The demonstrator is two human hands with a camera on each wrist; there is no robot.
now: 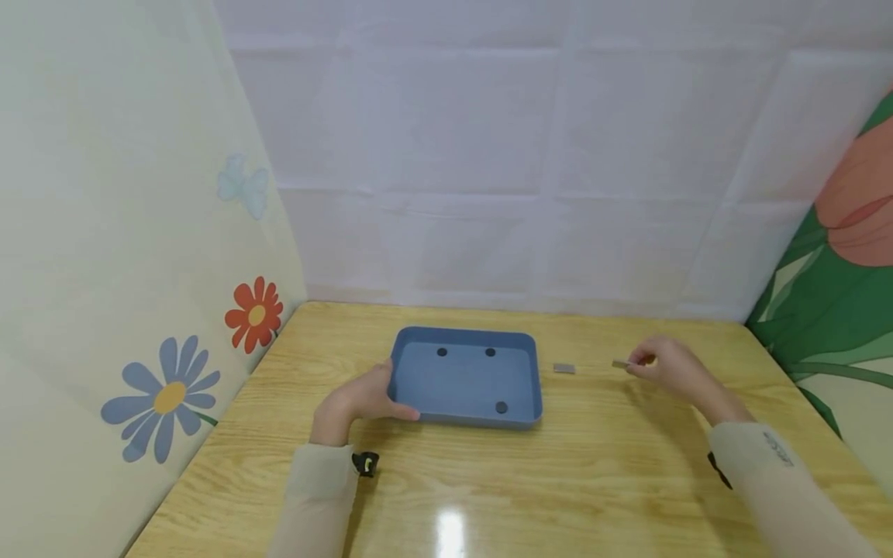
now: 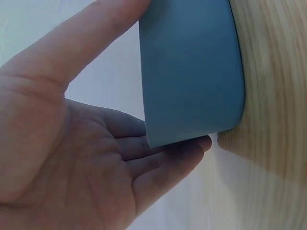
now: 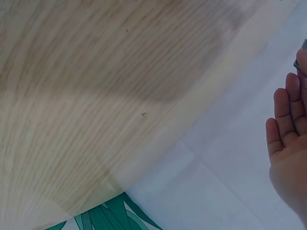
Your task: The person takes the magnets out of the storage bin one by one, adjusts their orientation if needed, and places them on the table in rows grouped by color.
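Observation:
A shallow blue tray (image 1: 460, 422) lies on the wooden table, with three small dark round discs (image 1: 501, 407) on its floor. At its front left corner rests my left hand (image 1: 359, 397), the thumb along the front wall and the fingers along the left side. The left wrist view shows those fingers (image 2: 163, 167) fairly straight against the tray wall (image 2: 192, 76). To the right of the tray, my right hand (image 1: 673, 372) pinches a small grey flat piece (image 1: 619, 364) between thumb and fingertips, above the table. A similar grey rectangular piece (image 1: 564, 369) lies between it and the tray.
The wooden table (image 1: 558, 496) runs back to a white cloth backdrop (image 1: 474, 155). Flower-patterned cloth (image 1: 170, 397) hangs on the left, and another with green leaves (image 1: 837, 310) on the right.

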